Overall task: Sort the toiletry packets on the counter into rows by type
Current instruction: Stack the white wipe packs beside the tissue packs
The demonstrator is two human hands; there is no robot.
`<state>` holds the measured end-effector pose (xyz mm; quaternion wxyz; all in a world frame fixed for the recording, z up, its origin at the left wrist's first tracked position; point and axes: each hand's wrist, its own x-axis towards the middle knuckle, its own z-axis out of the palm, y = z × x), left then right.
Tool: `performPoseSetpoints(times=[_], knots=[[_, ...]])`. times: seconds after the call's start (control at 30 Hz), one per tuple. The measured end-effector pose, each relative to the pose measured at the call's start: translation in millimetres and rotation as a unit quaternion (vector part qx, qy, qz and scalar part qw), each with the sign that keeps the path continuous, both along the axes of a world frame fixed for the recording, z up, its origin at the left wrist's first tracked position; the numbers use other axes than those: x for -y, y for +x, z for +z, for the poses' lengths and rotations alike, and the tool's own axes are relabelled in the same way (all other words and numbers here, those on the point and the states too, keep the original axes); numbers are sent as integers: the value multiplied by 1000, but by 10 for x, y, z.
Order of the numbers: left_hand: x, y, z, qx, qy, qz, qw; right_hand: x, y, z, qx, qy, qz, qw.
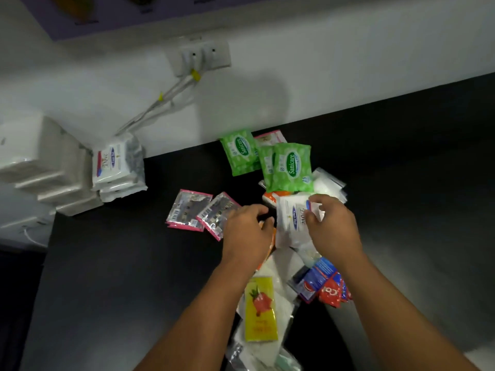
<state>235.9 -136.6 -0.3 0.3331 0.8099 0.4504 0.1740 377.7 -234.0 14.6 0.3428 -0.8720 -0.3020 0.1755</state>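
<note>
Recorder: Forearms (192, 317) first, nearest the lens: both of yours come in over the near edge of the counter (107, 277), either side of a loose pile of clear and white packets (282, 266). Yellow packet with a red fruit (261, 309) lies between them. Blue and red sachets (321, 277) lie just beside your right forearm.

Checker: Hands?

Recorder: Your right hand (332, 226) pinches the white Dove packet (290, 220) at its right edge, thumb and fingertips curled on it, with the packet tilted up off the pile. Your left hand (247, 228) is curled, knuckles up, fingertips down at the pile just beside that packet. Whether it grips anything, I cannot tell.

Checker: Noted. Outward from there, you have two pink-edged silver sachets (187, 210) side by side just left of your left hand. The one closer to the hand is partly covered by your fingers.

Recorder: Beyond your hands, toward the far edge: an orange packet (270, 198), partly buried, and clear bags (329, 183). Then three green Sanicare packets (292, 167) overlap, with one pink-edged packet (270, 136) behind them at the wall.

Checker: Far left corner of the counter: a stack of Dove packets (117, 167) sits beside stacked white packs (45, 162). Wall socket (203, 56) above, with cables (160, 103) running down toward that corner.
</note>
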Motion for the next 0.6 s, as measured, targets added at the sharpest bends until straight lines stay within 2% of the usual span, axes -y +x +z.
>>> performPoseSetpoints(times=[0.1,0.17,0.27,0.37,0.47,0.53,0.6], knots=[[116,211,-43,-119,44,-7,992,136,120,-97,-42,-21,-14,999],[169,317,-69,-175,39,-14,984,178,171,-150,-64,-43,-11,997],[243,469,-75,-184,-15,-11,983,189,197,-197,-75,-38,12,996],[267,572,-28,-181,-47,33,982,168,206,-192,-88,-15,-3,996],[233,592,29,-125,-118,52,984,164,226,-149,-132,20,-40,990],[218,558,115,-11,-216,64,974,170,218,-111,-155,61,-48,985],[192,492,218,76,-269,86,956,162,179,-71,-197,121,-42,972]])
